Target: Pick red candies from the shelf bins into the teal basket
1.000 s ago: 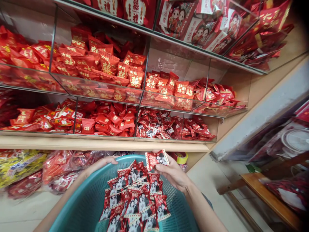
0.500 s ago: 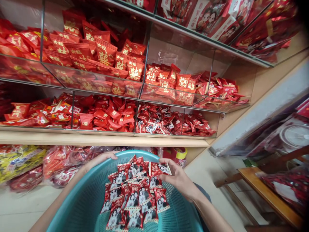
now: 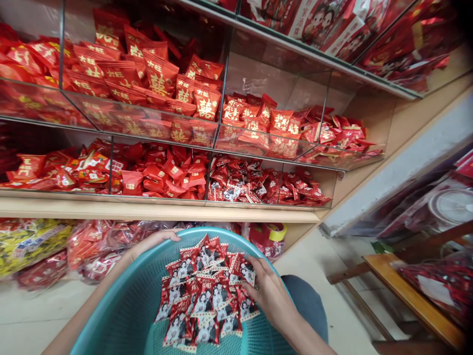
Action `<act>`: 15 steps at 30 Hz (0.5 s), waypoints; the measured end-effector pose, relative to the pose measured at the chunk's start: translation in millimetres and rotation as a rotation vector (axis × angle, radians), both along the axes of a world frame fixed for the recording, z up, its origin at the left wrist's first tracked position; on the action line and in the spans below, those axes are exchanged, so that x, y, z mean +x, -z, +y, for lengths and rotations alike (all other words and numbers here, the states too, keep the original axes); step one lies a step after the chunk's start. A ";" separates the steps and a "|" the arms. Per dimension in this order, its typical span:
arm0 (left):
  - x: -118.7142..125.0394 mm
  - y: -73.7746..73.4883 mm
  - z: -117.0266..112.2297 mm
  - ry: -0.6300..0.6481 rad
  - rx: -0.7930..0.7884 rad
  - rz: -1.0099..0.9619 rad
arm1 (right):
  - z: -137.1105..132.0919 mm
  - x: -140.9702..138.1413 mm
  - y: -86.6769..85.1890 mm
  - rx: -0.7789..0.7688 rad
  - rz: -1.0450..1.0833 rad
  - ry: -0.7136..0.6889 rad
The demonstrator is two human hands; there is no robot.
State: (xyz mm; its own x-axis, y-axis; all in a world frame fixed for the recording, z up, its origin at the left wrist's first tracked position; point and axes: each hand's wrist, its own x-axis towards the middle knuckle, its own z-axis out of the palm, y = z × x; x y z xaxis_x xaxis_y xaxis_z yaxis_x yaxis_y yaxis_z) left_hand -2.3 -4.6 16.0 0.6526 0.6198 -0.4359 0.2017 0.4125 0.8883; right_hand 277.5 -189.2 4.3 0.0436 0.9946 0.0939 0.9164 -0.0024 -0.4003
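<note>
A teal plastic basket point(image 3: 107, 301) is in front of me, tilted so its perforated inside faces me. Small red candy packets point(image 3: 203, 301), printed with black-and-white figures, lie piled in it. At the far left of the rim, my left hand point(image 3: 157, 240) is closed over the edge, fingertips bent around it. My right hand point(image 3: 268, 288) reaches inside the basket at the pile's right side. Its thumb and fingers are around one candy packet point(image 3: 246, 271) on the upper right of the pile; the far fingertips are partly hidden.
Ahead stands a shelf point(image 3: 162, 211) with clear-fronted compartments full of red packets point(image 3: 158, 74). Bagged sweets point(image 3: 33, 246) and a roll of yellow tape point(image 3: 277, 231) lie beneath it. To the right is a wooden stool point(image 3: 410, 291) with a bag of red packets. My knee point(image 3: 306, 305) is beside the basket.
My right hand has moved from the basket's rim down and inward, and the packet at its fingers has shifted slightly left and lower. My left hand stays on the rim.
</note>
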 end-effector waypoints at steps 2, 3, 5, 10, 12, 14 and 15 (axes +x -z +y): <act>-0.4 -2.4 -0.4 0.040 0.005 -0.022 | -1.1 -9.1 -6.7 -0.104 -0.189 0.032; -0.4 -2.9 -0.5 0.048 0.010 -0.027 | -1.8 -13.6 -9.0 -0.146 -0.275 0.046; -0.3 -2.2 0.1 0.036 0.030 -0.011 | -2.9 -21.3 -10.9 -0.188 -0.415 0.062; -0.3 4.0 3.4 -0.008 0.031 0.046 | -4.5 -28.4 -5.6 -0.206 -0.541 0.056; -0.8 6.2 4.3 -0.008 0.022 0.049 | -5.4 -28.2 -3.9 -0.226 -0.539 0.043; -1.3 8.0 4.7 -0.008 0.024 0.051 | -6.9 -28.0 -3.2 -0.258 -0.518 0.021; -1.6 8.8 4.8 -0.009 0.028 0.052 | -7.9 -28.1 -3.0 -0.278 -0.503 0.005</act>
State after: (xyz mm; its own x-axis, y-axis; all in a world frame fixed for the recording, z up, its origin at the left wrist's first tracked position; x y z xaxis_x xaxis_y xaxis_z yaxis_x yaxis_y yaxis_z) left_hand -3.8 0.2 7.2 0.6235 0.6381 -0.4518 0.2441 0.3902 0.8878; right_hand 249.5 -197.1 7.3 0.0662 0.9847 -0.1609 0.9936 -0.0502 0.1015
